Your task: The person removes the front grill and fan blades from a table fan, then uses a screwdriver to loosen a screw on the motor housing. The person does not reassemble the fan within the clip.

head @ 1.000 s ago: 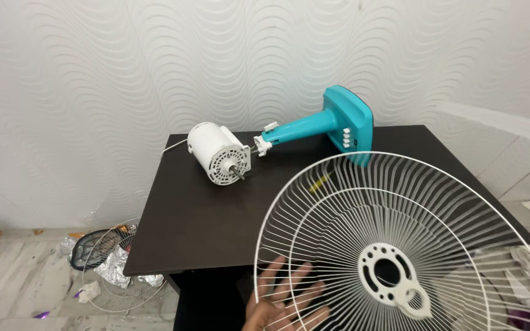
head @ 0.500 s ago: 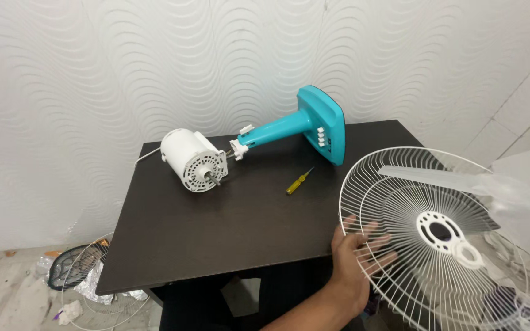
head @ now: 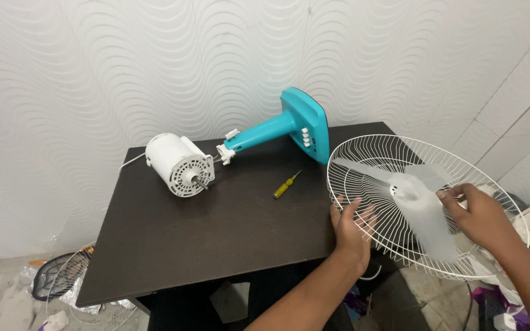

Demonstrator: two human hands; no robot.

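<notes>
Dark table (head: 203, 233) against the patterned wall, largest thing here, one only. At its right edge, one white wire fan guard (head: 363, 160), shifted within the last second from low and close to the camera out past the right front corner, tilted, half over the tabletop edge. Now laid inside the guard, one translucent fan blade (head: 421, 211), absent from the guard a second back. Judged from this: guard steadied, blade being seated in it.

Left hand (head: 352, 222) spread wide under the guard's near rim, fingers through the wires, supporting rather than gripping tight. Right hand (head: 476, 211) curled loosely at the blade's right side, fingertips on blade and wire; exact grip hard to tell.

Toward the back edge, one fan body: teal stand (head: 289, 125) lying on its side near the back right corner, white motor (head: 178, 162) near the back left. Mid-table, one small yellow screwdriver (head: 286, 185). Down left on the floor, a second wire guard (head: 72, 288) among foil scraps.
</notes>
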